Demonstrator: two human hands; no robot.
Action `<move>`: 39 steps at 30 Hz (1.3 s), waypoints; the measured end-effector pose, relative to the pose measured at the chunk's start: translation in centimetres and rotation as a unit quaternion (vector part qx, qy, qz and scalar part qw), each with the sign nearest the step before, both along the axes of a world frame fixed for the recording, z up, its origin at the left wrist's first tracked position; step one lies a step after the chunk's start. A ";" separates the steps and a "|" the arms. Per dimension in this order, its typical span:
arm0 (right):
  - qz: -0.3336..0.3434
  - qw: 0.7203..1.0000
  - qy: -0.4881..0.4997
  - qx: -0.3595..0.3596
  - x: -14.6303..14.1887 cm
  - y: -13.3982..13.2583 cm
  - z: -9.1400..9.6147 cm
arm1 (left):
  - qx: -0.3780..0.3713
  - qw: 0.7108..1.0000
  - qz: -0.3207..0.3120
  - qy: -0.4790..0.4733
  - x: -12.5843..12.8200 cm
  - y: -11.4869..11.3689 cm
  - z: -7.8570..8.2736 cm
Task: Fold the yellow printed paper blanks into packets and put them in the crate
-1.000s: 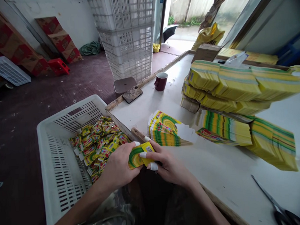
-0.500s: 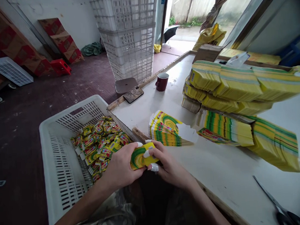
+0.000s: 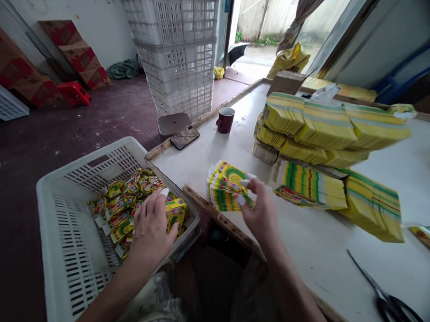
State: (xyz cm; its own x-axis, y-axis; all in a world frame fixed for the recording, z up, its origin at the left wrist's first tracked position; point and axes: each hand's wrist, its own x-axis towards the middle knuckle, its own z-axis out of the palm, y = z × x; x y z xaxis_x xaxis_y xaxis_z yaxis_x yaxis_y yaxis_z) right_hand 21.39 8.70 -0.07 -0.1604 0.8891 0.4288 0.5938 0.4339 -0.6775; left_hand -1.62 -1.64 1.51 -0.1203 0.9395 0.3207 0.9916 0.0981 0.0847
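My left hand (image 3: 152, 228) hovers over the white plastic crate (image 3: 61, 224), fingers loosely spread, just beside a folded yellow box (image 3: 175, 208) that lies on the pile of small yellow-green boxes (image 3: 127, 203) inside. My right hand (image 3: 259, 211) is at the fanned stack of flat yellow-green cartons (image 3: 225, 186) on the white table (image 3: 322, 260), its taped fingertips pinching the top carton's edge.
Large piles of flat cartons (image 3: 327, 127) fill the table's right. A maroon cup (image 3: 225, 119) and a phone (image 3: 184, 136) sit at the table's far edge. Scissors (image 3: 388, 296) lie near the front right. Stacked white crates (image 3: 178, 53) stand on the floor beyond.
Both hands held one folded box in front of me. My left hand has carried it left over the crate and let go. My right hand has moved to the fanned carton stack.
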 end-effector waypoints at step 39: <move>0.238 0.798 0.399 -0.384 -7.1 -8.4 0.9 | 0.057 0.706 -0.060 -0.704 2.8 -0.9 0.7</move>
